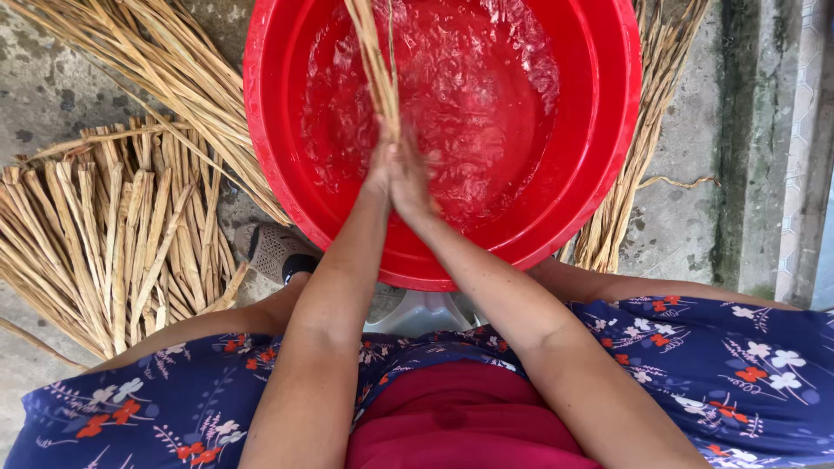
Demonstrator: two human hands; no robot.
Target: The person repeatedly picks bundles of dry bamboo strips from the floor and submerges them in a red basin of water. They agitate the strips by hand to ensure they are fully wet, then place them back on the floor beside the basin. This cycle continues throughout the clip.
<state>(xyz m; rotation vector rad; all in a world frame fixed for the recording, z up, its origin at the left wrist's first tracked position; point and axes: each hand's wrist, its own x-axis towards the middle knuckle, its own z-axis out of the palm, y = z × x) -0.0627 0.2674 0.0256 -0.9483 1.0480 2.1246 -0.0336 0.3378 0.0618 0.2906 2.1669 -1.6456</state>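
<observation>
Dried straw-coloured reed strips (379,65) stand bunched over the rippling water of the round red plastic basin (608,130), pressed between the left hand (380,169) and right hand (410,181), whose fingers are clamped together around the bunch's lower end. More dried reed bundles (113,234) lie on the concrete floor (686,217) beside the basin.

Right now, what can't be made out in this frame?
- Head view: fingers of left hand and right hand are motion-blurred and pressed together, so the grip is unclear.
- Strand bundle: its top is cut off by the upper edge.
- Red basin: its bottom is blurred by rippling water.
</observation>
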